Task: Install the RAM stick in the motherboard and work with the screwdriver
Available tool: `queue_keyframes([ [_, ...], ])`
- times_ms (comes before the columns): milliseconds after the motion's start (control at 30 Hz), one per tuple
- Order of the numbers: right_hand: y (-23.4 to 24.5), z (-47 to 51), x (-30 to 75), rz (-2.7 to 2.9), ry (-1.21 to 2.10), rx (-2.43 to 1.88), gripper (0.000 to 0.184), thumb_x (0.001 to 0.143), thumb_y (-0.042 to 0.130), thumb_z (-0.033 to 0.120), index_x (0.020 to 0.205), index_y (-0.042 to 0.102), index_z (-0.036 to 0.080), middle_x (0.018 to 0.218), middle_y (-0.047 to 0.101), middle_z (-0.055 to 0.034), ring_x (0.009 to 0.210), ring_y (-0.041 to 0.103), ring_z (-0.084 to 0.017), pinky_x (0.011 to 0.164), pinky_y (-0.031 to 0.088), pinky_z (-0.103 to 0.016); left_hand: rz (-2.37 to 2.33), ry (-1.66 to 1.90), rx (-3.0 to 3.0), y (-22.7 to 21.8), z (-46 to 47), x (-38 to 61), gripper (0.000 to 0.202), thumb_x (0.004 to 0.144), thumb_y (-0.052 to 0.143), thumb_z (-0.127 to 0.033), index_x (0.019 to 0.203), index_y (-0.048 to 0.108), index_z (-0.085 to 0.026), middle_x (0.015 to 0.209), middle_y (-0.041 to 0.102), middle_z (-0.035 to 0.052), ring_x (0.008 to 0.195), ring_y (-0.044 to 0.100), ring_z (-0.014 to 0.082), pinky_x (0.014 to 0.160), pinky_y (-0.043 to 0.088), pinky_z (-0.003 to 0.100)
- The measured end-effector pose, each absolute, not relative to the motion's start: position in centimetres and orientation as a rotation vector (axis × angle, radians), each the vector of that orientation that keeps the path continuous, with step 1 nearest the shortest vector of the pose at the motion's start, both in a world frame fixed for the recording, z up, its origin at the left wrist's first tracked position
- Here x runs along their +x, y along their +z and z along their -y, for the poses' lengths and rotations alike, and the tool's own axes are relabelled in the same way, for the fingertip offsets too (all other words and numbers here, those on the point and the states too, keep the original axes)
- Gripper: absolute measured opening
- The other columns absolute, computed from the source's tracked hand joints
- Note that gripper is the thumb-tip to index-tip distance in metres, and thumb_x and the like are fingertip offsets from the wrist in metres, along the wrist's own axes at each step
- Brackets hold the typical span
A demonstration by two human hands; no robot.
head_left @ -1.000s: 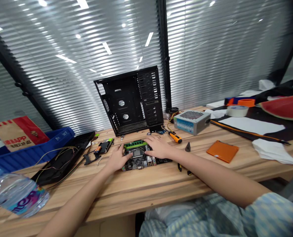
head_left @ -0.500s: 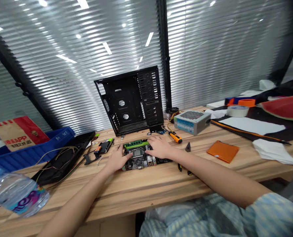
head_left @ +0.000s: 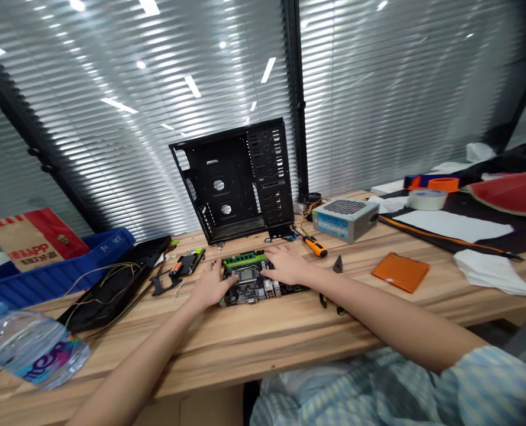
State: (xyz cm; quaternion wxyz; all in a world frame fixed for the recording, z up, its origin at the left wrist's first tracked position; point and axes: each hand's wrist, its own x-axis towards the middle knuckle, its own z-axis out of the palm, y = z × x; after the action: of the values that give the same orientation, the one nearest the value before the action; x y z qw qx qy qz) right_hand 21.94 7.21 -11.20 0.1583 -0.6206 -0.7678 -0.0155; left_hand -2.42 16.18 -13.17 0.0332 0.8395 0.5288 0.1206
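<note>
A small motherboard (head_left: 249, 284) lies flat on the wooden table (head_left: 289, 331), with green memory sticks (head_left: 244, 258) along its far edge and a CPU socket (head_left: 246, 273) in the middle. My left hand (head_left: 213, 285) rests on the board's left edge, fingers curled against it. My right hand (head_left: 284, 264) lies over the board's right part, fingers spread and pointing toward the socket. An empty black computer case (head_left: 236, 180) stands upright just behind the board.
A power supply (head_left: 345, 219), an orange-handled screwdriver (head_left: 313, 245) and an orange flat square (head_left: 400, 271) lie to the right. A black panel with wires (head_left: 116, 281), a blue bin (head_left: 54, 269) and a water bottle (head_left: 32, 352) are at left. Watermelon (head_left: 511, 192) and tape (head_left: 426, 199) sit far right.
</note>
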Motion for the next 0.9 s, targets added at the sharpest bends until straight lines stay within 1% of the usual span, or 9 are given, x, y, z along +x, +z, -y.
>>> queue_keyframes([
  [300,-11.3,-7.3,22.0,2.201,-0.056,-1.779,0.054,0.087,0.053,0.049,0.124,0.059,0.011,0.136,0.053,-0.0173,0.126,0.047,-0.035,0.105,0.032,-0.045,-1.603,0.411,2.598,-13.4,-16.2,-2.5,0.084,0.081,0.047,-0.066,0.144,0.033,-0.013,0.15,0.035,0.021,0.14,0.03,0.0343,0.108,0.028,0.041],
  [433,-11.3,-7.3,21.9,2.206,-0.062,-1.781,0.054,0.088,0.052,0.049,0.124,0.059,0.01,0.136,0.053,-0.0184,0.125,0.047,-0.035,0.105,0.032,-0.047,-1.591,0.367,2.616,-13.1,-15.9,-2.3,0.085,0.082,0.046,-0.066,0.146,0.032,-0.012,0.15,0.032,0.0224,0.141,0.027,0.0357,0.109,0.027,0.044],
  [567,-11.3,-7.3,21.9,2.2,-0.059,-1.792,0.056,0.087,0.052,0.05,0.125,0.058,0.009,0.137,0.052,-0.0187,0.124,0.048,-0.036,0.104,0.034,-0.047,-1.604,0.39,2.639,-12.9,-15.7,-2.3,0.082,0.081,0.047,-0.065,0.145,0.034,-0.014,0.151,0.03,0.0212,0.142,0.025,0.0371,0.11,0.026,0.047],
  [667,-11.3,-7.3,22.0,2.202,-0.064,-1.788,0.056,0.087,0.052,0.051,0.124,0.059,0.01,0.137,0.052,-0.018,0.124,0.048,-0.035,0.104,0.033,-0.046,-1.612,0.379,2.633,-12.8,-15.6,-2.3,0.082,0.081,0.047,-0.066,0.144,0.035,-0.015,0.151,0.03,0.0212,0.141,0.025,0.0385,0.109,0.027,0.049],
  [900,-11.2,-7.2,21.9,2.194,-0.064,-1.799,0.055,0.087,0.052,0.051,0.125,0.059,0.011,0.135,0.054,-0.018,0.123,0.048,-0.035,0.104,0.033,-0.046,-1.619,0.362,2.643,-12.4,-15.1,-2.1,0.083,0.081,0.044,-0.068,0.144,0.037,-0.015,0.153,0.028,0.0201,0.141,0.026,0.0376,0.11,0.026,0.047],
])
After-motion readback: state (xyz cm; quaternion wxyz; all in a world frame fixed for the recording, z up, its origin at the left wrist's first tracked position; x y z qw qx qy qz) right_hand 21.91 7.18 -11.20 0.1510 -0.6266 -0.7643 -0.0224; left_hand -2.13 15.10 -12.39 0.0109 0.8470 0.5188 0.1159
